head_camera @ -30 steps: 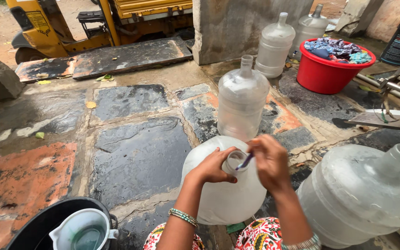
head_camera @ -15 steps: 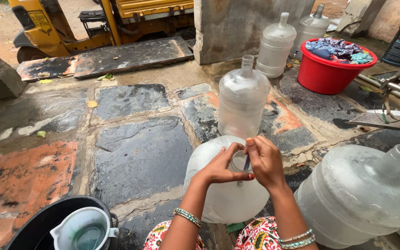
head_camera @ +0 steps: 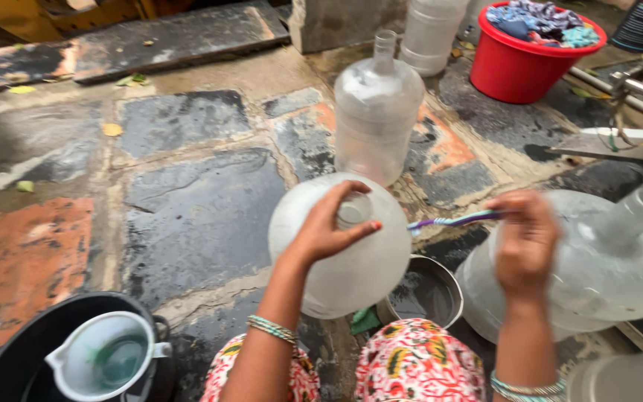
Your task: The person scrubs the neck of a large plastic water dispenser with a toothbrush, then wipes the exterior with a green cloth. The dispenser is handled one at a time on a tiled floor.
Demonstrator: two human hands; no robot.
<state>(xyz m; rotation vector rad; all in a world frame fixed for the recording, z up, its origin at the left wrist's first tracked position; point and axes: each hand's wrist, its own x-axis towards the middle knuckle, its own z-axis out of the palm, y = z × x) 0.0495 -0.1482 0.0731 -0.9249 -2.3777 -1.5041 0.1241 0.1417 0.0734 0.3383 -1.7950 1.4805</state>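
Left hand (head_camera: pixel 321 234) gripping frosted round jug (head_camera: pixel 340 253) neck, right hand (head_camera: pixel 524 237) seemingly pinching striped toothbrush (head_camera: pixel 452 221)

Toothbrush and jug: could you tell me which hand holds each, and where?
Right hand holds the toothbrush by its handle end; left hand grips the large jug at its neck.

Left hand (head_camera: pixel 327 227) clasps jug (head_camera: pixel 340 249) neck; right hand (head_camera: pixel 524 242) holds toothbrush (head_camera: pixel 452 221).

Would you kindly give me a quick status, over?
Left hand grips jug neck. Right hand holds toothbrush, clear of the mouth. Steel bowl beside jug.
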